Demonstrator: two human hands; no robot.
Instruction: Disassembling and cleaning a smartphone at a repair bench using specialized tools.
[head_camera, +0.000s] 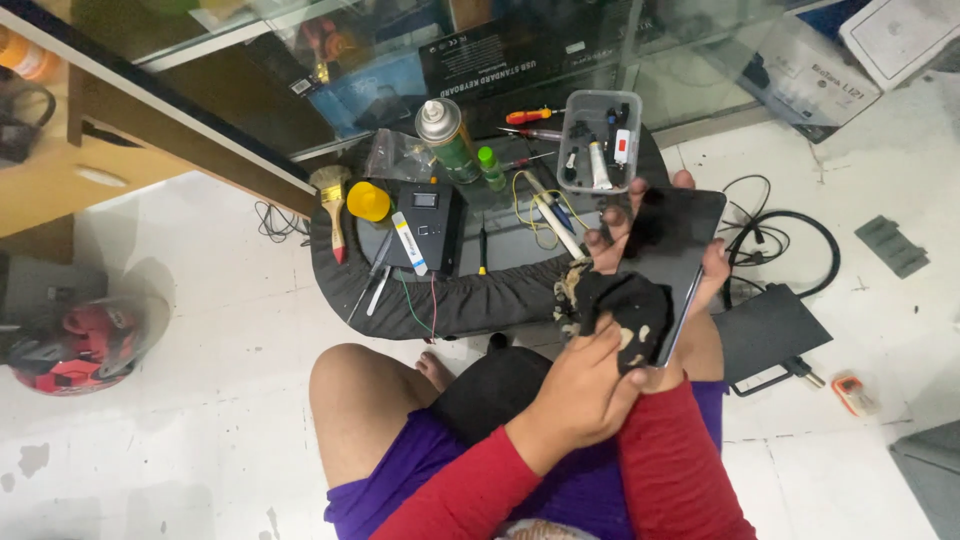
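Observation:
I sit on the floor with a dark tablet (675, 245) tilted over my lap. My right hand (712, 272) holds it from underneath, fingertips showing along its right and top edges. My left hand (582, 392) grips a dark, frayed cloth (615, 305) and presses it on the tablet's lower left corner. Both sleeves are red.
In front of me stands a low black work surface (455, 295) with a spray can (446, 128), a clear plastic box (598, 142) of small parts, a paintbrush (331, 205), a yellow cap (368, 201), a black meter box (432, 215) and screwdrivers (532, 116). Cables (795, 232) and a black flat case (768, 330) lie right; a red helmet (85, 342) left.

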